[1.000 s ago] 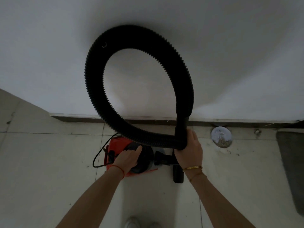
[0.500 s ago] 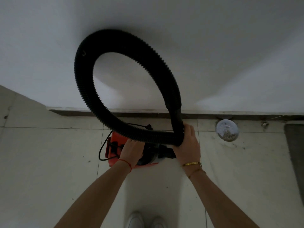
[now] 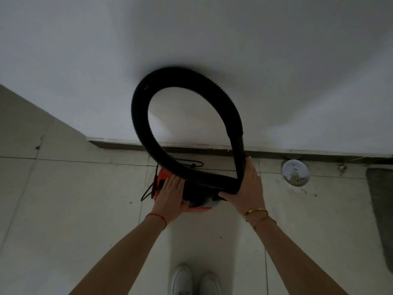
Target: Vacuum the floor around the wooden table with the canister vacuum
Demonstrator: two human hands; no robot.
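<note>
Head view: canister vacuum on the tiled floor near the far wall, close ahead of the feet. Right hand clamps the crossed loop of black hose. Left hand, wrapped on the canister top half a second ago, now lies flat, fingers extended. Probably setup; no wooden table visible.

Your left hand and the looped black hose cover most of the orange canister vacuum. Your white shoes and the dark mat run off the frame's edges. What litters the floor drain is too small to tell.
</note>
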